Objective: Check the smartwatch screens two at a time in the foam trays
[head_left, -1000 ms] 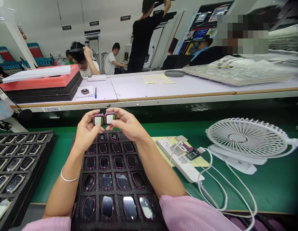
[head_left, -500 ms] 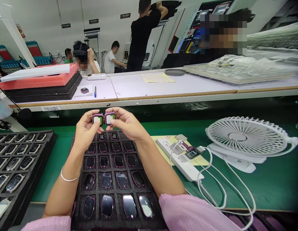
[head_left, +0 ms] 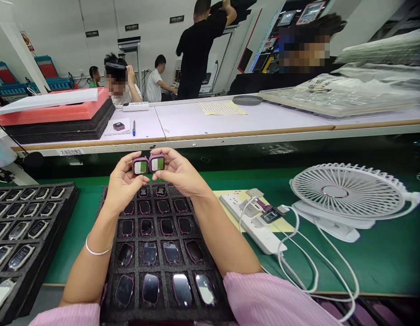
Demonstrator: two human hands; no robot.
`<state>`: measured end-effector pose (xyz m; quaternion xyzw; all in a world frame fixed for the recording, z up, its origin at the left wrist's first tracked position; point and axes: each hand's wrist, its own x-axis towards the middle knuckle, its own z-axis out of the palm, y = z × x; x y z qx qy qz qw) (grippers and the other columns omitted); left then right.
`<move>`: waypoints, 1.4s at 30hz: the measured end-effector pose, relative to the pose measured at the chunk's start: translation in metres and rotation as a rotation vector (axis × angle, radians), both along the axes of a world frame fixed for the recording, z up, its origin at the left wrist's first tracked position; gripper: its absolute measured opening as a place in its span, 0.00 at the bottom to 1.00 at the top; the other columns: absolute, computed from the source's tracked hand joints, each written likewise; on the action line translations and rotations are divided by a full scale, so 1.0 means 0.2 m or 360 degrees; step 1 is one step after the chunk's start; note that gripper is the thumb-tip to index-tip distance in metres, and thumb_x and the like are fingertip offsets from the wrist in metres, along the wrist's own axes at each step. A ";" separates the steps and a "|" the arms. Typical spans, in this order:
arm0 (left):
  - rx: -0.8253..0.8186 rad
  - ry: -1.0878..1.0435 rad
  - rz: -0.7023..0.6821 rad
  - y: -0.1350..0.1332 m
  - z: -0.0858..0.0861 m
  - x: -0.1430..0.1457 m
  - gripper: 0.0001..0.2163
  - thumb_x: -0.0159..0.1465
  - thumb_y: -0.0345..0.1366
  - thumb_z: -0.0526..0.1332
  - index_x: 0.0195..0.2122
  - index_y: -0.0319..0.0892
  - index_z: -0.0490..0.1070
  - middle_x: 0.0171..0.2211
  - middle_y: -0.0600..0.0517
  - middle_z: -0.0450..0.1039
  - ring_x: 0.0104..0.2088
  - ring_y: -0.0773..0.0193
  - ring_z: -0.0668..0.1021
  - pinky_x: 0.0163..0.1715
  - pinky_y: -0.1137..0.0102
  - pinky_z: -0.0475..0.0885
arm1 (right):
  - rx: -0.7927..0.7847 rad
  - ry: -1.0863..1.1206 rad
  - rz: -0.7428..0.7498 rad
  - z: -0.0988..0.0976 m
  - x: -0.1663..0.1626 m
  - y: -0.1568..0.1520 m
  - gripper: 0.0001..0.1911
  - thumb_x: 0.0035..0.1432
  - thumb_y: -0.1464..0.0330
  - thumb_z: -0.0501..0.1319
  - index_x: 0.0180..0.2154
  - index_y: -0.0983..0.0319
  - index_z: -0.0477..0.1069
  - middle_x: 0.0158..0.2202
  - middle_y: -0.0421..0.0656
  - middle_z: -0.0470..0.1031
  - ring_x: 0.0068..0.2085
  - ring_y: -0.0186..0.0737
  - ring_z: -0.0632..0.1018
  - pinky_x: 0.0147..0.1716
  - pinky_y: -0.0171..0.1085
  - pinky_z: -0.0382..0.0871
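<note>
Left hand pinches a purple watch body, fingers closed on its edges, lit screen facing the camera. Right hand grips a second watch body the same way, thumb under, fingers over the top. The two units sit side by side, touching or nearly so. Both are held above the far end of the black foam tray, which is filled with more watch bodies directly below the hands.

The green tabletop carries a black foam tray in the middle, a second foam tray at the left, a yellow sheet under a white power strip, and a white fan at the right.
</note>
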<state>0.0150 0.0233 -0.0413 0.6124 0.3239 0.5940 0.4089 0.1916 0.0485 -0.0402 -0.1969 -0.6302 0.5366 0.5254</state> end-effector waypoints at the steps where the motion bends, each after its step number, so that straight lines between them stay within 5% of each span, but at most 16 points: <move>1: -0.0006 0.0010 0.0001 0.00 0.00 0.00 0.22 0.54 0.30 0.68 0.51 0.45 0.70 0.43 0.51 0.75 0.28 0.71 0.81 0.32 0.73 0.80 | 0.0007 -0.0003 -0.0006 0.00 0.00 0.00 0.21 0.53 0.67 0.70 0.48 0.58 0.68 0.44 0.41 0.72 0.31 0.31 0.76 0.35 0.35 0.76; 10: -0.0041 -0.0006 0.0049 -0.01 0.01 0.00 0.14 0.61 0.43 0.67 0.44 0.43 0.74 0.36 0.53 0.76 0.22 0.71 0.79 0.23 0.75 0.78 | -0.0020 -0.0032 0.0001 0.00 0.00 0.00 0.17 0.57 0.59 0.68 0.43 0.61 0.70 0.32 0.37 0.71 0.26 0.30 0.75 0.26 0.32 0.72; 33: 0.0033 -0.0020 -0.0090 0.00 -0.01 0.00 0.24 0.58 0.27 0.65 0.56 0.45 0.66 0.47 0.50 0.75 0.32 0.70 0.82 0.39 0.71 0.82 | -0.0004 0.0002 -0.0044 0.00 0.00 0.00 0.23 0.50 0.70 0.70 0.48 0.56 0.67 0.43 0.41 0.70 0.36 0.34 0.74 0.39 0.36 0.75; 37: -0.0029 -0.0052 -0.0101 -0.01 0.00 0.01 0.24 0.57 0.27 0.64 0.55 0.44 0.67 0.47 0.49 0.75 0.32 0.67 0.83 0.39 0.69 0.82 | -0.0010 -0.0002 -0.0075 0.00 -0.01 0.00 0.23 0.50 0.70 0.70 0.47 0.57 0.67 0.43 0.41 0.69 0.39 0.36 0.73 0.35 0.34 0.74; 42: -0.0105 -0.0085 -0.0087 -0.01 0.01 0.01 0.19 0.59 0.30 0.64 0.53 0.43 0.68 0.43 0.50 0.76 0.29 0.67 0.84 0.34 0.70 0.83 | -0.0002 0.0036 -0.0090 -0.01 -0.01 0.01 0.20 0.52 0.69 0.70 0.46 0.58 0.68 0.39 0.39 0.69 0.31 0.31 0.71 0.29 0.32 0.72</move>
